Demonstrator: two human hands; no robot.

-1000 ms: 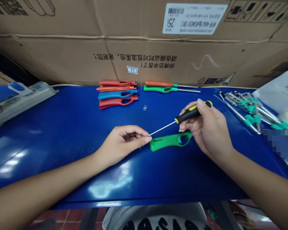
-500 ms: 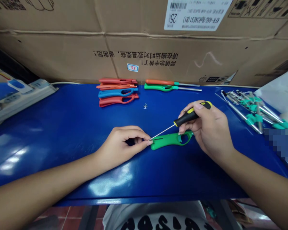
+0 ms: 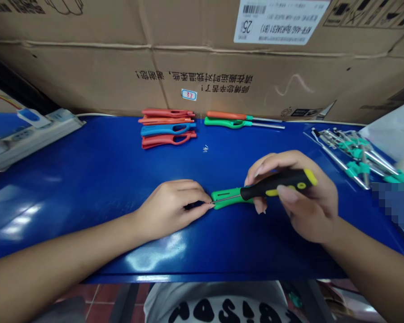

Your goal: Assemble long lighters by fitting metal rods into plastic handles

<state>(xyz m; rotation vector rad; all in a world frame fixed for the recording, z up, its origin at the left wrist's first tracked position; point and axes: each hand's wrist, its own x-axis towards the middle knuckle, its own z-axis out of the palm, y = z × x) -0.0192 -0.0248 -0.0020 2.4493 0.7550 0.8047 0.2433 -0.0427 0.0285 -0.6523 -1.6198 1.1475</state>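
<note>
A black-and-yellow screwdriver (image 3: 272, 185) lies in my right hand (image 3: 314, 213), fingers wrapped around its handle. Its thin shaft points left, passing over the green lighter casing (image 3: 223, 195), and its tip reaches the fingertips of my left hand (image 3: 171, 207). There my left thumb and forefinger are pinched together at the casing's left end. What lies between them, a tiny piece if anything, is too small to name. The casing rests on the blue table (image 3: 104, 175); its trigger end is hidden behind my right hand.
At the back lie red, orange and blue lighter casings (image 3: 168, 130) and two lighters with metal tubes (image 3: 229, 122). Metal tubes with teal parts (image 3: 357, 154) are heaped at the right. A power strip (image 3: 37, 139) stands at the left; a cardboard box (image 3: 104, 80) walls off the back.
My right hand has moved down and to the right, laying the screwdriver flatter over the green casing. The casing has turned slightly. My left hand keeps its pinch at nearly the same place.
</note>
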